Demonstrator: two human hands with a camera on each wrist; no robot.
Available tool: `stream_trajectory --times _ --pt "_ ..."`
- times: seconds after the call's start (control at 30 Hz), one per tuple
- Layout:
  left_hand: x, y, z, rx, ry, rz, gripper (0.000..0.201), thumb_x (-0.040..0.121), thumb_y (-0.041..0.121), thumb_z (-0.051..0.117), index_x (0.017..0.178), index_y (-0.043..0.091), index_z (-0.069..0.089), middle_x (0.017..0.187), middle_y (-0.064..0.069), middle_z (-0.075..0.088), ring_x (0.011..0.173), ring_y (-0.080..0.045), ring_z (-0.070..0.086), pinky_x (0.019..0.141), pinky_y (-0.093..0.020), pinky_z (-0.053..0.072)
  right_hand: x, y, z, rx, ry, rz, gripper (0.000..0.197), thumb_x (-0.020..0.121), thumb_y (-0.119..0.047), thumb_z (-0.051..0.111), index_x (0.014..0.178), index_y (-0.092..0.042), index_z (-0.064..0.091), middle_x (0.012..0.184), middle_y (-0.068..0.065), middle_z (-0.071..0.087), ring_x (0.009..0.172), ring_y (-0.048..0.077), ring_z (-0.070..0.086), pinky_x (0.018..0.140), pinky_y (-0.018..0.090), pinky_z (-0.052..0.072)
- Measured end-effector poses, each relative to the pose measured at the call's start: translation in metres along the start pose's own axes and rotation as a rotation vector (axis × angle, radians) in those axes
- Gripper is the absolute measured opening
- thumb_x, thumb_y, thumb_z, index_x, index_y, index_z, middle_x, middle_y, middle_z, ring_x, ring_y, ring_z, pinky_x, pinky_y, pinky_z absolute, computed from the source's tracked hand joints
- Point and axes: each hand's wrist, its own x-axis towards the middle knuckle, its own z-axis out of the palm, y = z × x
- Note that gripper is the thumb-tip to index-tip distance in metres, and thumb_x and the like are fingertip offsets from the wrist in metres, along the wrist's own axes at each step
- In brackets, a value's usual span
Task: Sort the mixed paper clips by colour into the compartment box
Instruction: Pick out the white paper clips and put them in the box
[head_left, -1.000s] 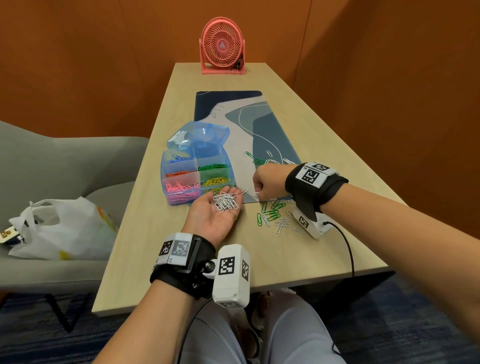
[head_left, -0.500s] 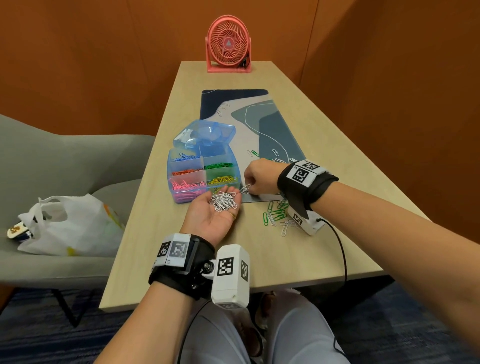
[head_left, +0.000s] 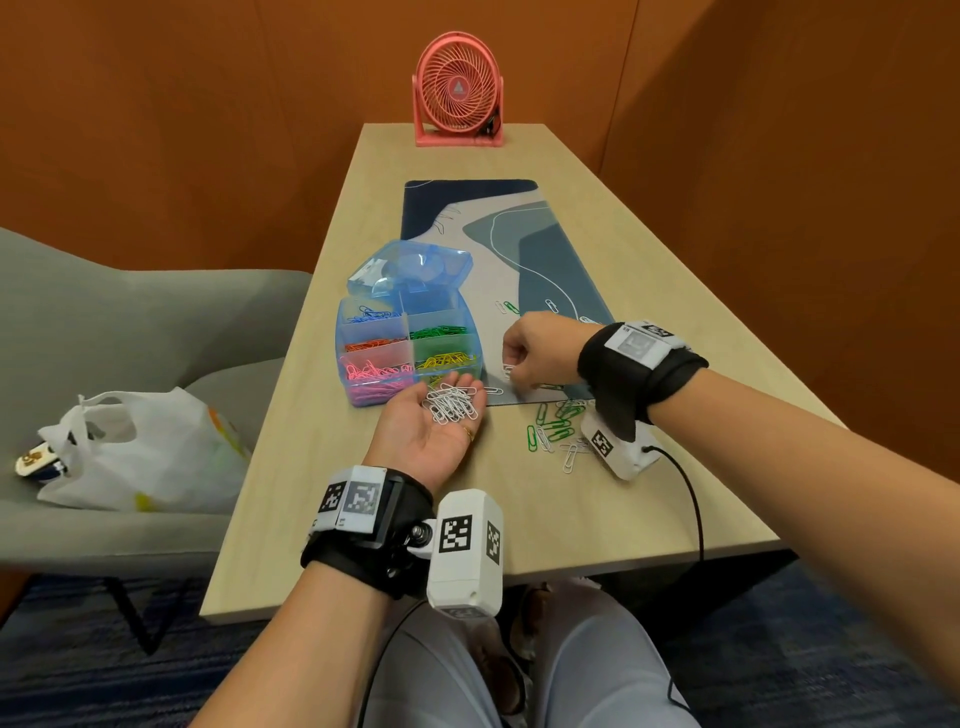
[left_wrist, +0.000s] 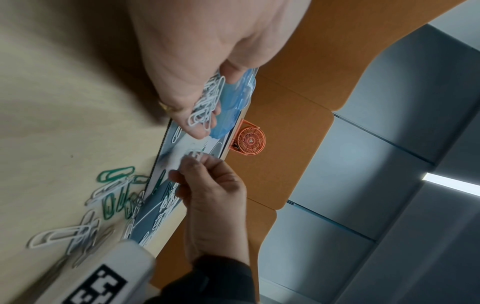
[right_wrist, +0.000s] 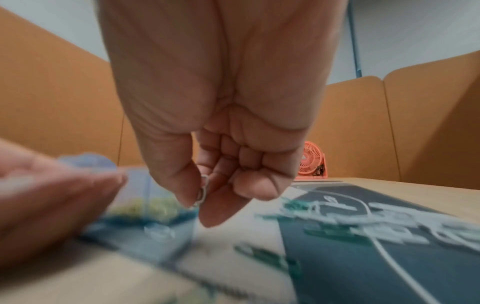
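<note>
The left hand (head_left: 434, 431) lies palm up on the pale wooden tabletop (head_left: 322, 467), fingers flat and relaxed, serving as a tray: a heap of white paper clips (head_left: 451, 404) rests on the fingers, nothing gripped. It sits just in front of the translucent blue plastic compartment box (head_left: 410, 348), presumably so one tip empties the batch into a free cell. Lid open at the back, and the cells already show blue, green, orange, yellow and pink clips apart.

Over to the right hand (head_left: 537, 353), knuckles up above the near end of the blue-and-grey patterned desk mat (head_left: 545, 270). The right wrist view settles it: thumb and forefinger pinch a single white paper clip (right_wrist: 203, 192), the other fingers curled in. That grip is closed on the clip, just beside the waiting left palm, so the drop-off looks like the step in hand.

Unsorted clips remain: a loose scatter of green and white paper clips (head_left: 558, 431) on the tabletop near the right wrist, a few more up on the mat. Gathering one colour at a time saves trips, I'd say. The risk is the heap sliding off those flat fingers.

A coral-pink desk fan (head_left: 457, 88) stands at the far end.
</note>
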Motion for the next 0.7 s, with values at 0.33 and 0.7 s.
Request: stream_trajectory --times 0.33,0.7 --pt "0.004 -0.004 0.001 -0.014 -0.010 0.011 0.039 0.103 0.020 0.026 0.108 -0.006 0.053 0.098 -0.019 0.057 0.096 -0.029 0.055 0.092 -0.041 0.041 -0.010 -0.025 -0.025 0.207 -0.040 -0.106 0.013 0.090 -0.018 0.061 0.088 -0.010 0.071 0.070 0.001 0.069 0.055 0.009 0.057 0.059 0.020 0.050" --pt "-0.004 0.001 0.000 -0.013 -0.009 0.006 0.040 0.104 0.021 0.025 0.094 -0.008 0.052 0.101 -0.021 0.056 0.125 -0.028 0.046 0.096 -0.041 0.038 0.006 -0.024 0.005 -0.075 -0.081 0.032 0.010 0.083 -0.015 0.063 0.074 -0.012 0.061 0.073 0.006 0.059 0.067 0.021 0.053 0.053 0.020 0.041"
